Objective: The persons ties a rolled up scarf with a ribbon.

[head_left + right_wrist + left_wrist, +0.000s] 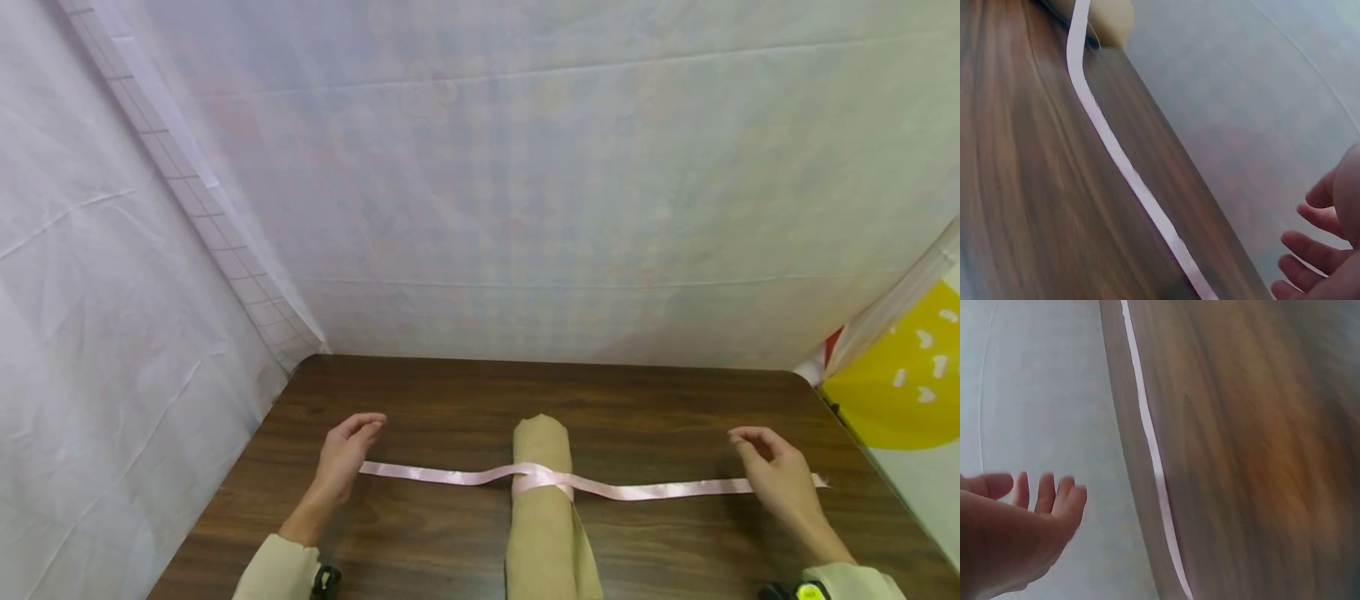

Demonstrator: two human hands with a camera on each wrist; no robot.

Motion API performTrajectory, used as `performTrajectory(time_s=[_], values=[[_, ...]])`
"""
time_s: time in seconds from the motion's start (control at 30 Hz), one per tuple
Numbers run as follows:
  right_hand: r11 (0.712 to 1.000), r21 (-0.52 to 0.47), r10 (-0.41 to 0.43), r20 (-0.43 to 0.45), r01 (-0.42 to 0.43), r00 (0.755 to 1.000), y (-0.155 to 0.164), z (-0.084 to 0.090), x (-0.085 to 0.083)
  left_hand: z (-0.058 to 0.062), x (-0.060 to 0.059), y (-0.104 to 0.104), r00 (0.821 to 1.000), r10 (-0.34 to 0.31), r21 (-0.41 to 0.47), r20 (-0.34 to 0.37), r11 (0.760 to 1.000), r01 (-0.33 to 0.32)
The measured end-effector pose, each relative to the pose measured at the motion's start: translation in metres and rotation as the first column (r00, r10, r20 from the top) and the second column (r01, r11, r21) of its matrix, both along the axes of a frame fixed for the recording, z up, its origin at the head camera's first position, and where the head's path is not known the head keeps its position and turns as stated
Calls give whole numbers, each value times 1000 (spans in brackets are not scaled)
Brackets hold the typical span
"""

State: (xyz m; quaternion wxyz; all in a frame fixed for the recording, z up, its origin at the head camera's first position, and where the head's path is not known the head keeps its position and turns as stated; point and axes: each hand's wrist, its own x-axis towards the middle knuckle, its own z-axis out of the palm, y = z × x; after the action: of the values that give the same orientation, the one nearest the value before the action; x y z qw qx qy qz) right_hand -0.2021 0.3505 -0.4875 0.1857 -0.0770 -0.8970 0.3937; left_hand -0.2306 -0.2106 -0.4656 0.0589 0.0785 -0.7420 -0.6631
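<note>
We see a tan rolled cloth [543, 500] lying on the dark wooden table [450, 400], its length running from the near edge toward the far side. A pink satin ribbon [450, 476] crosses over the roll about midway; the two strands meet on top of the roll in what looks like a single crossing or first half-knot, and the tails run flat along the table to the left and right. So, by our judgement, the wrap and first crossing are done, while no bow or finished knot shows yet.

Our left hand [343, 457] hovers just above the left tail's end, fingers relaxed and loosely spread, gripping nothing; the left wrist view shows the same slack fingers [1054, 495] apart from the ribbon [1154, 456]. Our right hand [776, 471] sits over the right tail near its end, fingers gently curved, released as well; the right wrist view shows the fingertips [1310, 247] off the ribbon [1129, 172]. Both forearms reach in from the near edge, well apart, one either side of the roll.
</note>
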Motion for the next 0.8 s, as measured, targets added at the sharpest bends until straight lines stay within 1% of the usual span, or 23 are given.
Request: performTrajectory(time_s=[0.07,0.17,0.27,0.33,0.37,0.43,0.57,0.67,0.73,0.8], values=[[998,25,64,-8,-64,998,-9,2,-4,0,-3,10,998,-60,32,-9,998,60],[984,68,168,-6,-167,986,-26,5,-8,0,-6,25,991,-137,64,-8,988,137],[954,89,287,13,-287,958,-46,8,-12,1,-7,39,979,-206,71,-1,976,206],[930,79,358,34,-359,933,-60,11,-14,2,-9,50,965,-263,58,2,963,262],[917,70,392,42,-394,919,-65,12,-15,3,-10,55,955,-296,48,6,954,295],[893,49,446,58,-448,893,-77,13,-17,3,-11,65,930,-368,25,11,930,367],[843,10,535,78,-537,841,-96,11,-21,3,-14,83,866,-499,-27,37,866,500],[793,-51,610,80,-608,789,-108,9,-24,1,-17,94,822,-565,-51,70,821,569],[754,-102,657,81,-649,750,-116,8,-26,-1,-18,102,795,-600,-63,92,793,606],[724,-128,689,90,-678,719,-122,5,-27,-2,-19,109,771,-626,-74,120,768,636]])
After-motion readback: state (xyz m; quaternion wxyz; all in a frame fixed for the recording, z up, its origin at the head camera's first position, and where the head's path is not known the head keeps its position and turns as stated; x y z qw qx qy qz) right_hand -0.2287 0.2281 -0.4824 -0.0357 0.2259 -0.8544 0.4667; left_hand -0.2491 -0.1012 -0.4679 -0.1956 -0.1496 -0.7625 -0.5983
